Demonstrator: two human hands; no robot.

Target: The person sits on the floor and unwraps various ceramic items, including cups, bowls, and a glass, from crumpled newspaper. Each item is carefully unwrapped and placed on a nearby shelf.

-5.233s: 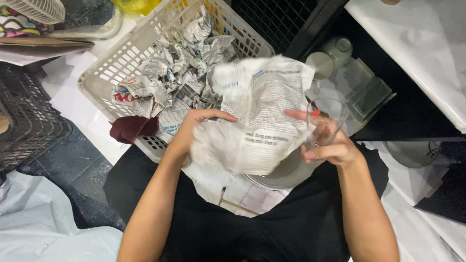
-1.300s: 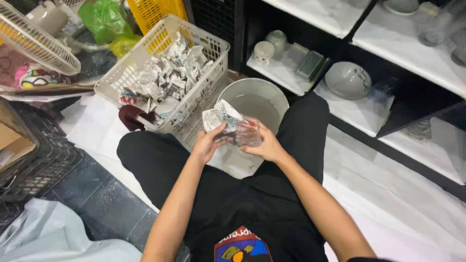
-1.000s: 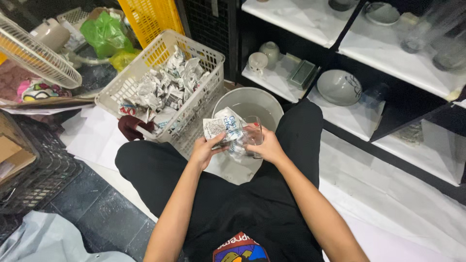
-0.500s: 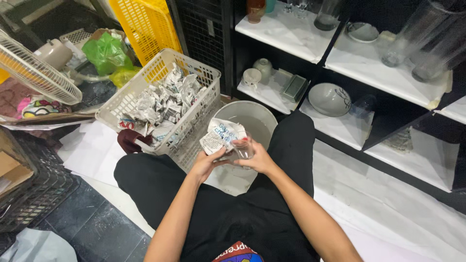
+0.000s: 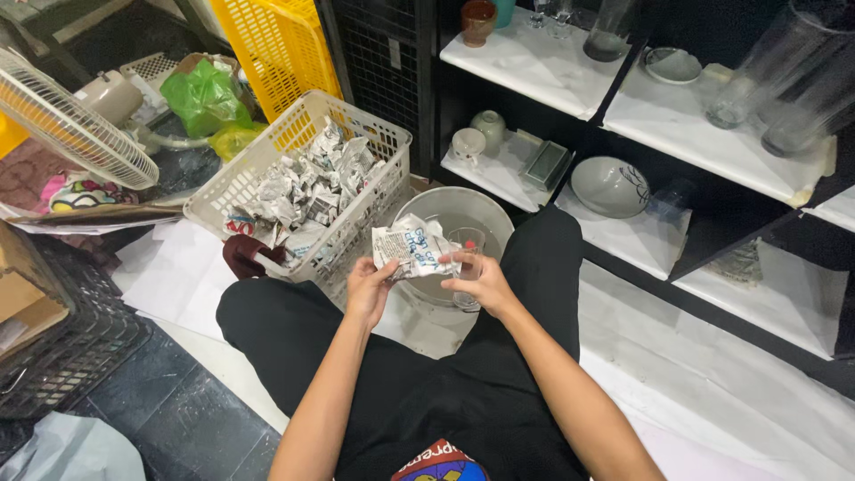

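Note:
I sit on the floor with both hands raised over my lap. My left hand (image 5: 368, 287) grips a crumpled wad of newspaper (image 5: 411, 248). My right hand (image 5: 476, 281) holds a small clear drinking glass (image 5: 467, 246) right beside the paper, which touches it. Just beyond my hands stands a round grey metal bucket (image 5: 485, 212). To the left is a white plastic basket (image 5: 267, 165) filled with several crumpled newspaper bundles (image 5: 303, 187).
Black shelving with white shelf boards (image 5: 712, 134) holds a grey bowl (image 5: 609, 186), small ceramic pots (image 5: 477, 135) and tall glassware (image 5: 784, 80). A yellow crate (image 5: 272, 44), a white fan (image 5: 62, 120), a green bag (image 5: 205, 93) and a dark crate (image 5: 62, 343) stand at left.
The large sheet spread between my hands earlier is now a crumpled wad in my left hand. The clear glass shows bare in my right. The view has pulled back and tilted up.

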